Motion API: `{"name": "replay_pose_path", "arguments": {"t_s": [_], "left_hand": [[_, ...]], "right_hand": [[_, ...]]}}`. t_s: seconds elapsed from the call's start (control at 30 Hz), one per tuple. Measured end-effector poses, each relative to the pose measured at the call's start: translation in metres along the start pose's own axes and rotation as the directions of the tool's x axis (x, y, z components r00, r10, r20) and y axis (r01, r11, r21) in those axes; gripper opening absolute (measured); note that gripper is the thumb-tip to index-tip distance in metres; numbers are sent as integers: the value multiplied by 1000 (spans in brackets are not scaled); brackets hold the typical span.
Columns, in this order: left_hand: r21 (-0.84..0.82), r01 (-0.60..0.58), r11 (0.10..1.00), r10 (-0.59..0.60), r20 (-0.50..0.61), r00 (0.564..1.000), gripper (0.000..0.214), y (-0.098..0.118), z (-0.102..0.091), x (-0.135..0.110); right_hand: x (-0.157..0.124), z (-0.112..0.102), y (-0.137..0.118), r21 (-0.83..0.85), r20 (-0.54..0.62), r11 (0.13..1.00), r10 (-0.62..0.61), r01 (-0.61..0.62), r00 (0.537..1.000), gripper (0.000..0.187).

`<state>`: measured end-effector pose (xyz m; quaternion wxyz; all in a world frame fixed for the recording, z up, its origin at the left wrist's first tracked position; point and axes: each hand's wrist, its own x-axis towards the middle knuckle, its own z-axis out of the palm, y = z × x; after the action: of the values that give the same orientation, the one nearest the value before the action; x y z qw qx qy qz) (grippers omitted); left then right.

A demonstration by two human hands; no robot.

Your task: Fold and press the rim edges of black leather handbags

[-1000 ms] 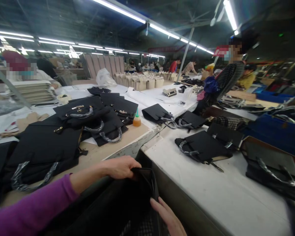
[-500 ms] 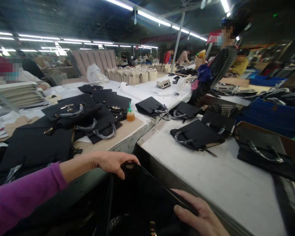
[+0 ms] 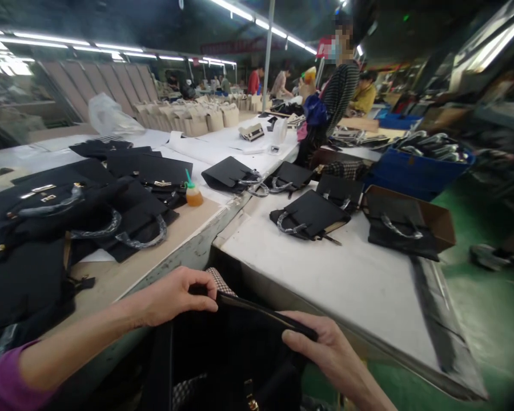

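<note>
Low in front of me is a black handbag (image 3: 227,342) with a gold clasp and a checked lining showing at its edges. My left hand (image 3: 175,297) pinches the far left part of its top edge between thumb and fingers. Farther right along the same edge, my right hand (image 3: 321,342) grips with the thumb on the near side and fingers behind. The bag's lower part is dark and runs out of view.
Black handbags (image 3: 132,222) with wrapped handles pile on the left table, near a glue bottle (image 3: 194,195). More bags (image 3: 310,214) lie on the white table (image 3: 325,279) at right. A co-worker (image 3: 342,85) stands beyond; a blue bin (image 3: 424,171) is at right.
The view has swung to the right. Along the bag's far edge the checked lining now shows beside my left hand. Both hands stay on the bag's top edge.
</note>
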<state>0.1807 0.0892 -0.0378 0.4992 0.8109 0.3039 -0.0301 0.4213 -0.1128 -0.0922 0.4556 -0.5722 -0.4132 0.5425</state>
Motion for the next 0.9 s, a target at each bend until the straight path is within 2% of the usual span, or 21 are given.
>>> {"name": "replay_pose_path", "arguments": {"t_s": [0.13, 0.23, 0.33, 0.47, 0.57, 0.73, 0.8, 0.9], "left_hand": [[97, -30, 995, 34, -40, 999, 24, -1, 2, -1], [105, -93, 990, 99, -53, 994, 22, -4, 2, -2], [89, -151, 985, 154, -26, 988, 19, -9, 1, -1], [59, -146, 988, 144, 24, 989, 23, -14, -2, -2], [25, -134, 991, 133, 34, 991, 25, -13, -4, -5], [-1, -150, 989, 150, 39, 988, 24, -10, -3, -6], [-11, -155, 988, 155, 38, 987, 23, -9, -3, -6], [6, -160, 987, 160, 5, 987, 23, -7, -3, -7]], "right_hand": [[-2, 4, -2, -74, -66, 996, -61, 56, 996, 35], [-3, 8, -2, -145, -114, 986, -104, 87, 988, 33], [-4, 10, 2, -236, -204, 968, -140, 90, 969, 31], [-3, 13, 4, -342, -294, 932, -228, 121, 928, 24], [-3, 14, 0, -433, -296, 894, -259, 113, 919, 12], [-4, 17, -15, -562, -297, 827, -221, 17, 929, 6], [-3, 18, -17, -596, -282, 802, -258, 42, 924, 5], [0, 23, -15, -593, -258, 791, -363, 150, 895, 5]]}}
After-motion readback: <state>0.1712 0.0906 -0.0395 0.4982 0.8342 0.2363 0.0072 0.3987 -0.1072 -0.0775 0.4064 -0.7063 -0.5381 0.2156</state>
